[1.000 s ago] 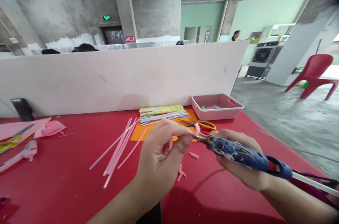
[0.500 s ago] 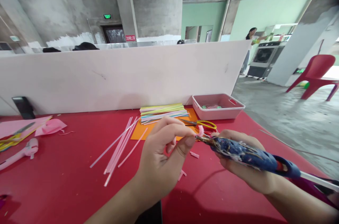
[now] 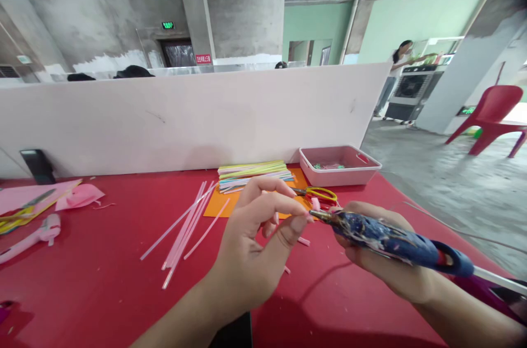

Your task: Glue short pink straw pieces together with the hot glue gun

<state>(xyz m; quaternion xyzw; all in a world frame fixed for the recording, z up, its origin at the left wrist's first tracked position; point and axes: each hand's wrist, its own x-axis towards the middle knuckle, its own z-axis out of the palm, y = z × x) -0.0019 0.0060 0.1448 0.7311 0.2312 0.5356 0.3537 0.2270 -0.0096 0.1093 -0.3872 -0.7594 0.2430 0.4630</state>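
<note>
My left hand [image 3: 257,238] is closed in a pinch on a small pink piece [image 3: 308,216] that shows at the thumb and index fingertips. Wrapped round a blue hot glue gun [image 3: 382,235] is my right hand [image 3: 370,213]; the gun's body is smeared with dried glue, and a pale glue stick [image 3: 500,279] sticks out of its rear. Its metal nozzle [image 3: 320,215] is right at the pink piece; whether they touch, I cannot tell. Just above the nozzle a curled pink strip [image 3: 315,203] shows, perhaps part of the same piece.
Pink straws [image 3: 187,233] lie left of my hands. Behind are a bundle of coloured strips [image 3: 255,175] on orange sheet [image 3: 214,205], scissors [image 3: 321,194] and a pink basket [image 3: 340,172]. A white partition [image 3: 185,123] closes the back. A pink glue gun [image 3: 33,238] lies far left.
The glue gun and my right hand have shifted slightly right. More of the pink piece shows at my left fingertips, and the curled strip has moved slightly right and appears straighter.
</note>
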